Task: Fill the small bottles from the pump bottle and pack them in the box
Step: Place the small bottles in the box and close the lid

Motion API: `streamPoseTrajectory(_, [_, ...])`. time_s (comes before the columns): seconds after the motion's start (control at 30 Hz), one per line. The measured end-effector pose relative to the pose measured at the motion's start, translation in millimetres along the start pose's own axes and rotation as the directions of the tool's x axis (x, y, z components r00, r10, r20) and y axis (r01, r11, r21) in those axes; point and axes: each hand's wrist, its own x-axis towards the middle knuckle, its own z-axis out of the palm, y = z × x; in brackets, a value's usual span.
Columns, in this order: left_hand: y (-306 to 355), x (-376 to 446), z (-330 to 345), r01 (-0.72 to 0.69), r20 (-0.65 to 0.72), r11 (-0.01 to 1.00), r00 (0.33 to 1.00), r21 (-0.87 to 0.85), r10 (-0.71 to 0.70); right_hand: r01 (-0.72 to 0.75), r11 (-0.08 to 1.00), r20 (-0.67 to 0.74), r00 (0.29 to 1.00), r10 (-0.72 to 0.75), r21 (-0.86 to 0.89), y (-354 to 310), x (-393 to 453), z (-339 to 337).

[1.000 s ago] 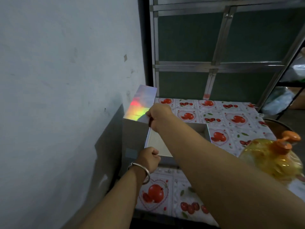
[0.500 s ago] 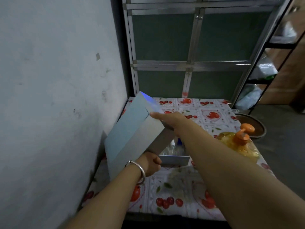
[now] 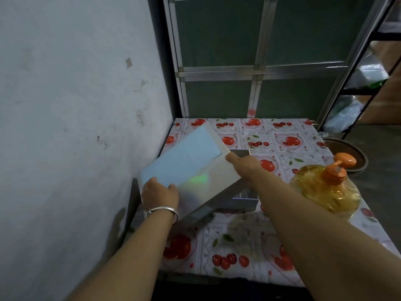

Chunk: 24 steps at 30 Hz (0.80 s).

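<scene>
The silvery box lid (image 3: 191, 170) is gripped at its near left corner by the curled fingers of the left hand (image 3: 159, 195); its far right edge is pinched by the right hand (image 3: 243, 165). It is held tilted over the open box (image 3: 243, 199), whose contents are hidden. The pump bottle (image 3: 325, 187) stands just right; bare tablecloth (image 3: 230, 246) lies in front.

Box (image 3: 243, 200) interior hidden under lid (image 3: 188, 168); small bottles unseen
</scene>
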Motion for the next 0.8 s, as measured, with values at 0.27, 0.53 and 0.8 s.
streamPoseTrajectory(0.27, [-50, 27, 16, 0.425, 0.182, 0.903, 0.884, 0.07, -0.43, -0.045, 0.998, -0.02, 0.999, 0.045, -0.031, 28, 14, 8])
streamPoseTrajectory(0.53, [17, 37, -11, 0.112, -0.08, 0.992, 0.99, -0.061, -0.116, 0.032, 0.992, -0.18, 0.984, -0.009, 0.122, 30, 20, -7])
streamPoseTrajectory(0.8, [26, 51, 25, 0.067, 0.062, 0.992, 0.996, -0.106, -0.061, -0.192, 0.968, -0.208, 0.952, 0.223, 0.159, 64, 39, -18])
